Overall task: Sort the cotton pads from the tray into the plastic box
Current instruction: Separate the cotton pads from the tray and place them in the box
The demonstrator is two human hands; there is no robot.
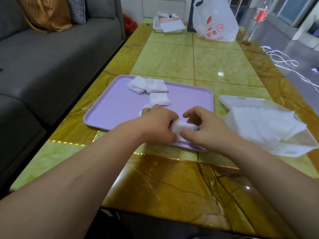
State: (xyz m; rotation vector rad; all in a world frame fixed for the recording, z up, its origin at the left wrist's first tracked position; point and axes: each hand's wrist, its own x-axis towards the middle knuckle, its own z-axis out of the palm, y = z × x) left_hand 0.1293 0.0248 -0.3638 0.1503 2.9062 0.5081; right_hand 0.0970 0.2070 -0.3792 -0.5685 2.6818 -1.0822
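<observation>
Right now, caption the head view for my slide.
The left hand and right hand hold a stack of cotton pads over the purple tray; plastic box beside it.

A lilac rectangular plastic tray point(110, 109) lies on the yellow-green glossy stone table point(224, 66), with a clear plastic box point(291, 150) just to its right. White square cotton pads point(148, 85) lie in the tray's far half. The left hand point(155, 125) and right hand point(205, 129) hold a small stack of pads point(181, 127) over its near right corner.
</observation>
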